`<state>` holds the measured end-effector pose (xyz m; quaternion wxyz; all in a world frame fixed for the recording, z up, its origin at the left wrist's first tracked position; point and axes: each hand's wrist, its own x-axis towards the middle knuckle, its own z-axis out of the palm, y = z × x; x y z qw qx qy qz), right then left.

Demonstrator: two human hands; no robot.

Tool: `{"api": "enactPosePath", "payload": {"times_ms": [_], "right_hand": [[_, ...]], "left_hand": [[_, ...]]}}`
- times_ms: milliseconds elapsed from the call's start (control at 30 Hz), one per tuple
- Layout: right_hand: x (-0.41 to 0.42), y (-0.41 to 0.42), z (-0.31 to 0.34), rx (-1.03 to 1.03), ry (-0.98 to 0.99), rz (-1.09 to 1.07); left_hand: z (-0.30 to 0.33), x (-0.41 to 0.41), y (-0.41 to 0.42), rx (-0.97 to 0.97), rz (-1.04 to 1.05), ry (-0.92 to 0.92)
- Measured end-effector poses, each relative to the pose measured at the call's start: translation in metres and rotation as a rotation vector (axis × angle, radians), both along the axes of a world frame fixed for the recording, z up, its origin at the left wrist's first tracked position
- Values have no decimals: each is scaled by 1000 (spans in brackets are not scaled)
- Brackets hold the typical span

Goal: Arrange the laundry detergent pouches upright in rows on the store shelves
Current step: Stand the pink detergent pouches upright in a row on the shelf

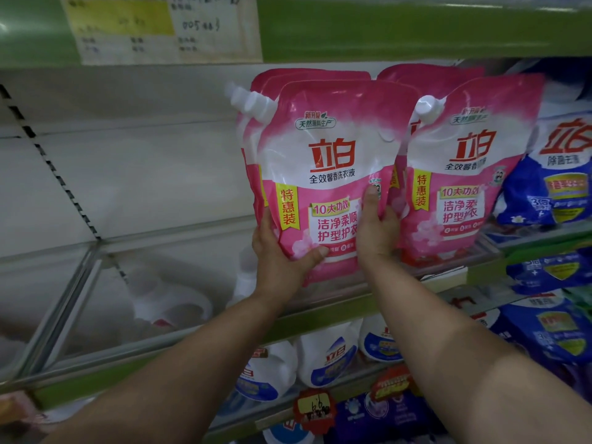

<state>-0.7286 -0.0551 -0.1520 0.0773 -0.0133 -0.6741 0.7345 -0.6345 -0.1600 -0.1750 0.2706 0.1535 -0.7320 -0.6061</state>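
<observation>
Both hands held a pink detergent pouch [330, 174] upright at the shelf [336, 307].

The left hand [282, 261] cupped the pouch's lower left corner, thumb curled across the front and fingers behind it. The right hand [376, 232] gripped its lower right edge, thumb pointing up over the printed face. The pouch stood spout-up at the front of a row of like pink pouches, with a second pink row [461, 174] just beside it on the right. Blue pouches [557, 174] sat farther right. To the left the shelf stretched behind a clear front rail [105, 251]. White bottles [326, 357] stood on the shelf below.
</observation>
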Motion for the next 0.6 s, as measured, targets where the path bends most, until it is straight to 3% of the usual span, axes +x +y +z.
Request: {"api": "enactPosePath", "payload": {"times_ms": [300, 600], "right_hand": [[17, 7, -7, 3, 132, 81], [34, 10, -7, -28, 131, 129]], "left_hand": [[4, 8, 3, 25, 18, 12], [10, 14, -2, 346, 11, -12]]}}
